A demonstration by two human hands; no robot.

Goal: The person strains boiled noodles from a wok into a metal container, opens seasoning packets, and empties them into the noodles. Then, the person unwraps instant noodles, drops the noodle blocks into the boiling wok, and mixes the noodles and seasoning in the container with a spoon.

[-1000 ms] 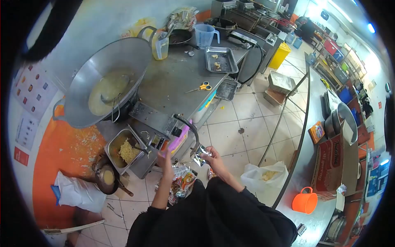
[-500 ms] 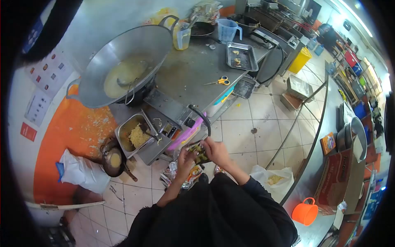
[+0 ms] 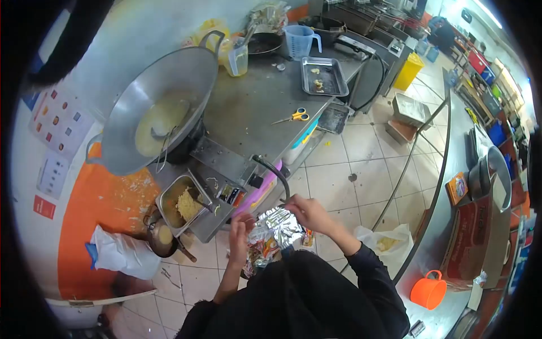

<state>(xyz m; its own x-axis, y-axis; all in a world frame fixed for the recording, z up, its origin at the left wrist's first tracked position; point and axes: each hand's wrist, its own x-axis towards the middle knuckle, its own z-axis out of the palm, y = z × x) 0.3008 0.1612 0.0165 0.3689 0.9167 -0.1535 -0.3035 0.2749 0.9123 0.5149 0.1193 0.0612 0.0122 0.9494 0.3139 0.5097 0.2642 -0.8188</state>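
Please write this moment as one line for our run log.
right hand: holds silver packet | left hand: beside packet, contact unclear | scissors: on metal counter | noodles: in metal pan

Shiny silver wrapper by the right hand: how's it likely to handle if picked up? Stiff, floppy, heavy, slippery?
Probably floppy: the silver wrapper is crumpled all over, so it may fold further under a push. Likely light for its size, as it looks like thin sheet, though any contents can't be seen. Possibly a bit slippery, given its glossy surface.
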